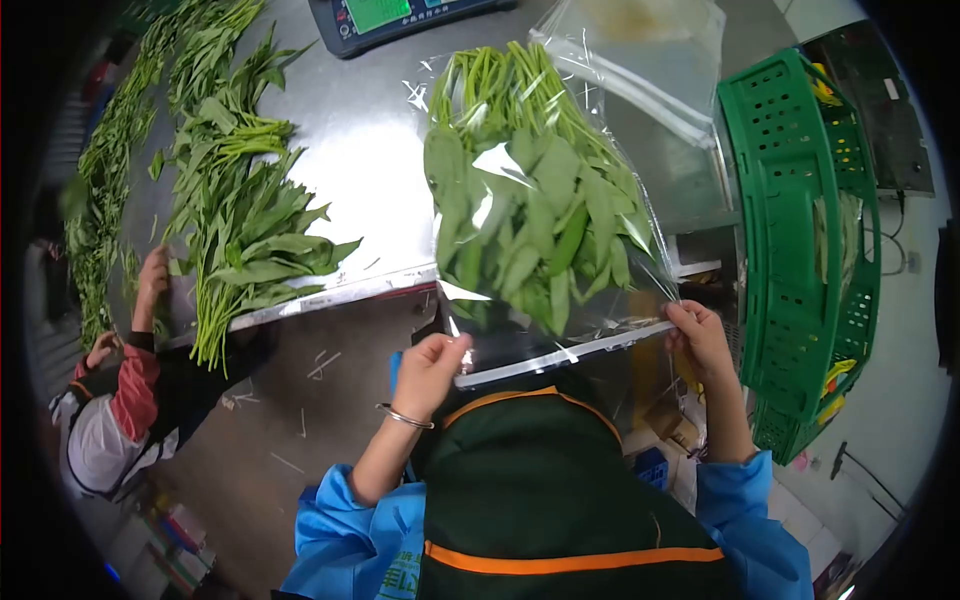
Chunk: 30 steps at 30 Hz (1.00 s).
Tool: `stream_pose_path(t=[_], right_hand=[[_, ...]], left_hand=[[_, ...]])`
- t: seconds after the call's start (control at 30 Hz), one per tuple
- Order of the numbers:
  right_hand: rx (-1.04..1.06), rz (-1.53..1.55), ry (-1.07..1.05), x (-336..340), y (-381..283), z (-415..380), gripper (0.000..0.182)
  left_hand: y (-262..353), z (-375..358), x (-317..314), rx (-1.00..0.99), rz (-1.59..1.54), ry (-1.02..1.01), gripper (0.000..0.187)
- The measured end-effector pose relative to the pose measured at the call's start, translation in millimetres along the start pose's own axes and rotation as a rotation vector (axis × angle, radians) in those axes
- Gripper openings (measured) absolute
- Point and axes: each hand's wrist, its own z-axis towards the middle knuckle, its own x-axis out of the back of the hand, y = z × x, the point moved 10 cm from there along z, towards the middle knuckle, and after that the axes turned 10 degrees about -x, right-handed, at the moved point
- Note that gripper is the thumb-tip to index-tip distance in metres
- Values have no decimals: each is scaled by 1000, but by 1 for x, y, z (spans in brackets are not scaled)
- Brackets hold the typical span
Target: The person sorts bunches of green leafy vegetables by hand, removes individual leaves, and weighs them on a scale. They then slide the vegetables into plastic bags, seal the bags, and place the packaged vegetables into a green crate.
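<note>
Both hands [430, 368] [698, 338] on bagged greens [530, 220]

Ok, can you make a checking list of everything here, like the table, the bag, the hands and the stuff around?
Surface: steel table, shiny, partly bare.
Job's things: clear bag filled with greens, open edge toward the person.
Clutter: loose greens pile; scale at the far edge.
Grips: left hand and right hand each pinch the bag's open edge.
Cables: thin ones near the right wall.
Surroundings: green crate on the right; another person at left, touching greens.
</note>
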Motion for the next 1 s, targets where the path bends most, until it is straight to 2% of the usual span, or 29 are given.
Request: stream_pose_path(t=[0.03, 0.07, 0.13, 0.17, 0.2, 0.23, 0.27, 0.33, 0.4, 0.47, 0.53, 0.6, 0.67, 0.73, 0.8, 0.87, 0.93, 1.0], right_hand=[[-26, -56, 103, 14, 15, 6, 18], [-47, -64, 94, 16, 28, 5, 18], [437, -287, 539, 35, -11, -36, 15], [468, -191, 578, 38, -5, -46, 12], [461, -199, 565, 27, -1, -52, 12], [599, -382, 485, -7, -11, -63, 12], [736, -564, 399, -44, -18, -77, 13], [845, -708, -42, -122, -19, -88, 13], [975, -760, -221, -162, -11, -94, 12], [932, -787, -237, -175, -4, -86, 11], [903, -785, -240, -175, 1, -85, 9], [774, -732, -252, -169, 12, -80, 9], [737, -740, -288, -172, 26, -80, 11], [744, -714, -287, -178, 34, -80, 14], [860, -714, -172, -179, 30, -81, 25], [1036, -774, 67, -177, 17, -85, 32], [1082, -827, 129, -180, 5, -75, 38], [1272, -863, 245, -185, -12, -73, 40]], left_hand=[[-15, -6, -8, 48, -26, -26, 27], [-30, -13, -16, 99, -58, -52, 28], [-48, -30, -21, 168, -82, -41, 25], [-42, -37, -21, 131, -128, 28, 24], [-37, -41, -20, 85, -171, 97, 25], [-32, -42, -21, 3, -151, 91, 31], [-35, -41, -22, 8, -152, 102, 31], [-41, -32, -25, 38, -106, 85, 35], [-47, -32, -26, 76, -103, 110, 35], [-38, -33, -18, -145, -68, 190, 42], [34, -58, -18, -549, 656, 349, 67], [61, -72, -39, -781, 964, 348, 71], [61, -67, -58, -938, 1128, 337, 74], [63, -60, -56, -1060, 1075, 422, 69], [59, -60, -45, -1050, 967, 442, 67], [55, -62, -39, -1028, 855, 455, 64], [60, -66, -36, -1030, 814, 505, 60], [60, -66, -36, -1017, 803, 502, 60]])
